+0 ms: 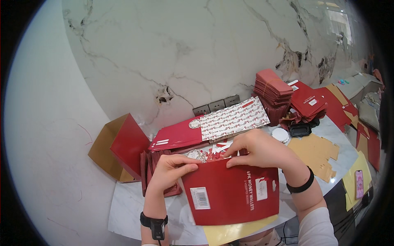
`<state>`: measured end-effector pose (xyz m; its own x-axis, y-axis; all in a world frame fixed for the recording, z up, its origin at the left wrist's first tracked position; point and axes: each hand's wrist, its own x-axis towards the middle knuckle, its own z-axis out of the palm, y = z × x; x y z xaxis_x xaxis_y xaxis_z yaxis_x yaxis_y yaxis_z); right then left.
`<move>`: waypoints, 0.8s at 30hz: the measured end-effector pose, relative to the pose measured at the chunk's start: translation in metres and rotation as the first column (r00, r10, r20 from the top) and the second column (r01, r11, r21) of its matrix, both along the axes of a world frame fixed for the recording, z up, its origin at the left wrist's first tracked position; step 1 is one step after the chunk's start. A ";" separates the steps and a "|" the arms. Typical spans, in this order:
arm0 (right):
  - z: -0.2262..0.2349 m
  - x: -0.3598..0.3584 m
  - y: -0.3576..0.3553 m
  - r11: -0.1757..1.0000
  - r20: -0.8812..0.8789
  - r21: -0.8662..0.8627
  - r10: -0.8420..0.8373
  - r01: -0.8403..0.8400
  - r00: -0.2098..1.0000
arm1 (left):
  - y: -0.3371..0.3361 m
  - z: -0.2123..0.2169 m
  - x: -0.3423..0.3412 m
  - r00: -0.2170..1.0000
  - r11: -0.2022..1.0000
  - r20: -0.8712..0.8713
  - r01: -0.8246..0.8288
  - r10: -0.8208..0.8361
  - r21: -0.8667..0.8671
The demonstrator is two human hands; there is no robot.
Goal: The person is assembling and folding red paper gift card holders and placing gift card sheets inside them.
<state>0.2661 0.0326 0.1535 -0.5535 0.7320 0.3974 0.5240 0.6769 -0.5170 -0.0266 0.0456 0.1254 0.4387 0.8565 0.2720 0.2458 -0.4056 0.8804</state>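
Observation:
A flat red card packet (230, 197) with a white barcode label and a hang hole is held up over the near side of the table. At its upper left corner, the thumb and fingers of my left hand (170, 170) pinch the edge. My right hand (258, 149) grips the upper edge further right, thumb on the front face and fingers behind it. Just beyond that edge lie small red and white printed pieces (215, 155), partly hidden by the packet. A yellow sheet (242, 230) shows beneath the packet's lower edge.
Red card sheets (178, 133) and patterned white sheets (236, 119) lie behind my hands. An open cardboard box (108, 147) stands left. Banded red envelopes (273, 88), a black tray (300, 130), brown card (316, 151) and a phone (359, 184) are on the right.

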 end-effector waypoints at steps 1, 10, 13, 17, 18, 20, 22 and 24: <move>0.000 0.004 0.002 1.000 0.000 -0.001 0.000 0.000 1.000 | 0.000 0.001 0.000 0.998 0.999 0.050 -0.026 0.028 -0.030; 0.001 0.010 0.004 0.998 -0.071 -0.051 0.018 -0.022 0.997 | 0.005 -0.001 -0.003 0.969 0.981 0.247 0.037 0.012 -0.192; 0.001 0.019 0.006 0.996 -0.045 -0.055 -0.070 0.067 0.997 | 0.006 -0.001 -0.002 0.961 0.977 0.276 0.027 0.033 -0.211; 0.001 0.014 0.008 0.995 -0.059 -0.073 -0.067 0.062 0.996 | 0.007 -0.007 -0.012 0.970 0.982 0.243 0.037 0.009 -0.184; -0.001 0.012 0.010 0.996 -0.077 -0.073 -0.053 0.048 0.996 | 0.007 -0.009 -0.014 0.968 0.982 0.249 0.024 0.025 -0.189; -0.003 0.011 0.012 0.997 -0.087 -0.079 -0.027 0.020 0.996 | 0.009 -0.009 -0.017 0.958 0.975 0.285 0.036 0.030 -0.220; -0.002 0.011 0.010 0.983 -0.265 -0.171 -0.114 0.070 0.957 | 0.007 -0.008 -0.008 0.942 0.971 0.332 0.027 0.054 -0.236; 0.000 0.010 0.009 0.978 -0.242 -0.187 -0.132 0.088 0.961 | 0.008 -0.019 -0.007 0.928 0.967 0.369 0.041 0.057 -0.252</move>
